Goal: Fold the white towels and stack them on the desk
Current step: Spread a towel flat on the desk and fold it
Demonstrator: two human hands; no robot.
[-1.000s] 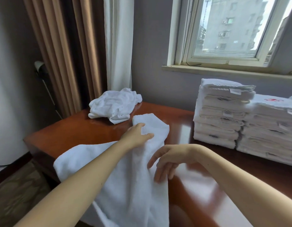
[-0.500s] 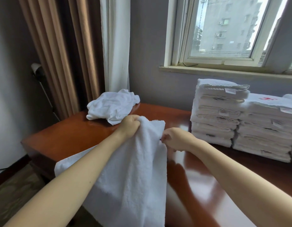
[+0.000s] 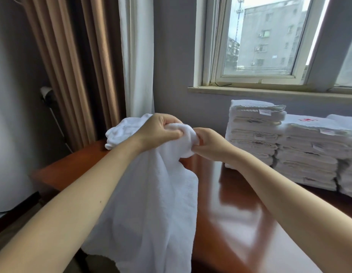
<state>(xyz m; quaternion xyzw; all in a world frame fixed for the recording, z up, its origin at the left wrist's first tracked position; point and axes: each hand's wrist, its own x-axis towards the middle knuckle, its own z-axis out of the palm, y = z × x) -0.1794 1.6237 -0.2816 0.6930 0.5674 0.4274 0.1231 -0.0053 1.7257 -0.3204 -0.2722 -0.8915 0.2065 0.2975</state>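
Since the earlier frame both hands have risen to the middle of the frame and come closer together, and the top end of the towel is now bunched between them.

The brown desk (image 3: 230, 223) fills the lower right. The white towel (image 3: 155, 194) hangs from the hands down to the lower edge, left of centre, and most of it is lifted off the desk. I think it is raised so that it can fall straight before a fold. The stacks of folded towels (image 3: 279, 146) stand at the right under the window, close to the wall, which leaves space for folding. A crumpled towel (image 3: 121, 133) waits at the far left corner of the desk, partly behind the left hand.

The left hand (image 3: 161, 129) has its fingers curled tight around the bunched end. The right hand (image 3: 208, 142) pinches the same end just beside it, probably searching for a corner.
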